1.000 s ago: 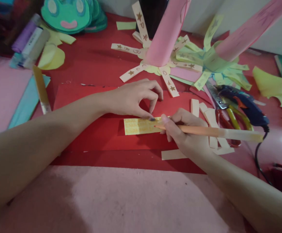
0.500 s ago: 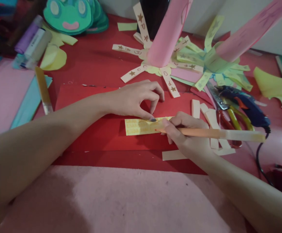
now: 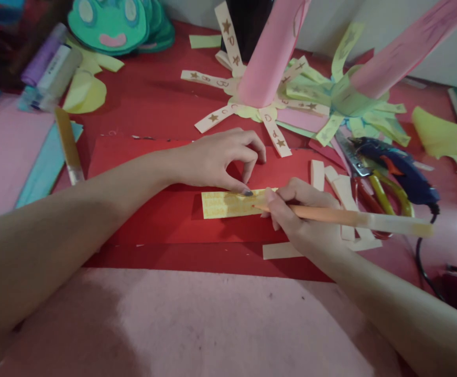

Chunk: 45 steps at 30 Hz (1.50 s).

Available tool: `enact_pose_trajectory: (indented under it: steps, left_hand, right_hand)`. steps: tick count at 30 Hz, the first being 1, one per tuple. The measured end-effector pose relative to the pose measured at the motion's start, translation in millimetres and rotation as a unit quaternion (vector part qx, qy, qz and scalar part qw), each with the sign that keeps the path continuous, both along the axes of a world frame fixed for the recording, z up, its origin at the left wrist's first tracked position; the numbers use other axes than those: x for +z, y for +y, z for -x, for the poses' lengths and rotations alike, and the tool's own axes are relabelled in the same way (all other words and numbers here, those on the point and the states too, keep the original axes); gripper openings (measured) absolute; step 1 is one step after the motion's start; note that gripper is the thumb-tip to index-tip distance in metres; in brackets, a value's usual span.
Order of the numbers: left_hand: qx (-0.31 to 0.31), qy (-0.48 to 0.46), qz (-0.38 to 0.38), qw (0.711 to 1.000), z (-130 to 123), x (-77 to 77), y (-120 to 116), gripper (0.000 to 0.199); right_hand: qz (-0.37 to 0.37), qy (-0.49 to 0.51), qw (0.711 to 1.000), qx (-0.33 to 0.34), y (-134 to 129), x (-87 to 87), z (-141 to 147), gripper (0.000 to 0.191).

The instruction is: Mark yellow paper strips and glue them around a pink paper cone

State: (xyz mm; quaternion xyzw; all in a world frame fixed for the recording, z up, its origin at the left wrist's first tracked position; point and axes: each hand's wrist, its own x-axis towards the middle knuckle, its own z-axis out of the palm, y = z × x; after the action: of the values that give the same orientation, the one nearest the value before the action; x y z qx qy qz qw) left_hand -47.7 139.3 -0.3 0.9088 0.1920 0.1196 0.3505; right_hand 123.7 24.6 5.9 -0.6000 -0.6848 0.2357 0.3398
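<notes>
Pinching a slim, smooth orange pen (image 3: 326, 213), the right hand (image 3: 305, 214) apparently meets flat yellow paper (image 3: 228, 204).

This looks like a craft workspace, though whether in a home or a classroom cannot be told: green paper faces (image 3: 108, 26) at upper left, lettered paper strips (image 3: 215, 118) around a pink paper tube (image 3: 270, 57) at upper centre, and scissors (image 3: 373, 183) beside a blue glue gun (image 3: 399, 167) at right, all on a red surface (image 3: 145, 94)
</notes>
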Motion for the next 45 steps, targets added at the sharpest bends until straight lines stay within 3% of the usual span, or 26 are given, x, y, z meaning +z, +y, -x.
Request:
enact_pose_trajectory:
  steps: [6,12,17,30,38,45]
  left_hand:
    - [0.005,0.007,0.003,1.000,-0.5,0.1,-0.1,0.018]
    - [0.002,0.001,0.008,1.000,0.2,0.0,0.0,0.018]
    - [0.002,0.001,0.003,1.000,0.2,-0.2,0.1,0.017]
    - [-0.002,-0.007,0.005,1.000,0.5,-1.4,0.8,0.017]
    - [0.002,0.003,0.005,1.000,0.1,0.2,-0.4,0.017]
    - [0.000,-0.001,-0.004,1.000,-0.3,-0.8,0.1,0.016]
  right_hand:
    - [-0.006,-0.013,1.000,-0.024,-2.0,-0.8,1.3,0.035]
    - [-0.002,-0.014,1.000,0.005,-0.4,-2.1,-1.4,0.039]
    - [0.003,-0.024,0.999,-0.022,-2.2,0.6,0.1,0.036]
    - [-0.002,0.005,1.000,0.006,0.2,-3.0,-3.5,0.038]
    - [0.001,-0.052,0.999,-0.002,-2.9,4.6,0.4,0.034]
    - [0.024,0.068,0.997,-0.037,-1.4,1.8,1.7,0.033]
